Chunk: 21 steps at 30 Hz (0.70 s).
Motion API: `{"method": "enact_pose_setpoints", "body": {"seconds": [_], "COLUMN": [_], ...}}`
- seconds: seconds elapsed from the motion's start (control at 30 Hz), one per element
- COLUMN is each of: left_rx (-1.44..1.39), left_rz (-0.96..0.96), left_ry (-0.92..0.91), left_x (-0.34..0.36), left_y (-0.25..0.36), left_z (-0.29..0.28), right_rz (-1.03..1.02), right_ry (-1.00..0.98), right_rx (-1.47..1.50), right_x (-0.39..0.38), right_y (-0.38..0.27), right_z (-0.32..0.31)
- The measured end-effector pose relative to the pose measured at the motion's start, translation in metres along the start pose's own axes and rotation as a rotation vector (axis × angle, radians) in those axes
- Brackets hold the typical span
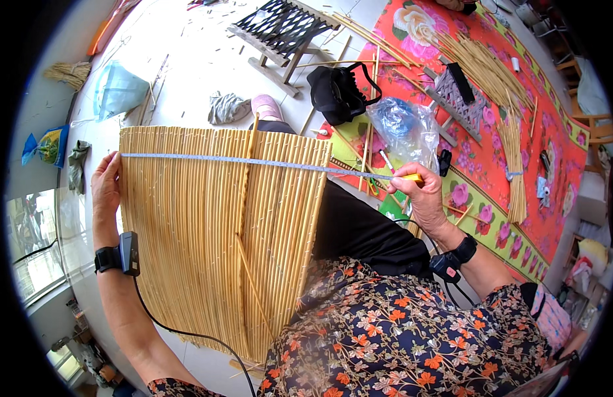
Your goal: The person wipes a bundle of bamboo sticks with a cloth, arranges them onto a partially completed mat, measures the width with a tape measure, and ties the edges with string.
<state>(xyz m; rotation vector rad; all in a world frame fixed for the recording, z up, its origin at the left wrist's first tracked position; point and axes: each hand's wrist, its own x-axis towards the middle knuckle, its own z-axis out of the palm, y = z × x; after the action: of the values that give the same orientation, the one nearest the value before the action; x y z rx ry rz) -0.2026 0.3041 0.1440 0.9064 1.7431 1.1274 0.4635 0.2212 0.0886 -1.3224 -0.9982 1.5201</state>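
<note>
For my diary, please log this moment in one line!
left hand: at slatted mat, left edge; right hand: holding yellow tape case; measuring tape: stretched across mat

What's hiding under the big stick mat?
Past its far edge I see pinkish footwear and, on the right, black trousers. The stick mat covers whatever lies directly beneath, so I can't tell.

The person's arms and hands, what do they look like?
The left hand and right hand are bare, without gloves. Each wrist wears a black band with a dark, boxy gadget and thin black cable; the right gadget has a small reddish mark. The dark sleeves have orange leaves.
</note>
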Motion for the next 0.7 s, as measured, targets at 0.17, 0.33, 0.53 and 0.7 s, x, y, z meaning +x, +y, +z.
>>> {"method": "enact_pose_setpoints", "body": {"seconds": [0.17, 0.33, 0.53, 0.7], "left_rx": [0.046, 0.045, 0.003, -0.004], "left_rz": [0.060, 0.126, 0.167, 0.122], "left_ry": [-0.003, 0.030, 0.008, 0.114], "left_x": [-0.011, -0.037, -0.085, -0.165], "left_y": [0.005, 0.022, 0.034, 0.014], "left_z": [0.009, 0.017, -0.035, -0.089], "right_rz": [-0.070, -0.125, -0.164, -0.026], "right_ry": [0.018, 0.030, -0.112, -0.354], "right_rx": [-0.039, -0.016, -0.039, -0.103], "right_x": [0.001, -0.001, -0.020, -0.044], "right_y": [0.001, 0.006, -0.001, -0.007], "right_z": [0.001, -0.001, 0.014, 0.030]}}
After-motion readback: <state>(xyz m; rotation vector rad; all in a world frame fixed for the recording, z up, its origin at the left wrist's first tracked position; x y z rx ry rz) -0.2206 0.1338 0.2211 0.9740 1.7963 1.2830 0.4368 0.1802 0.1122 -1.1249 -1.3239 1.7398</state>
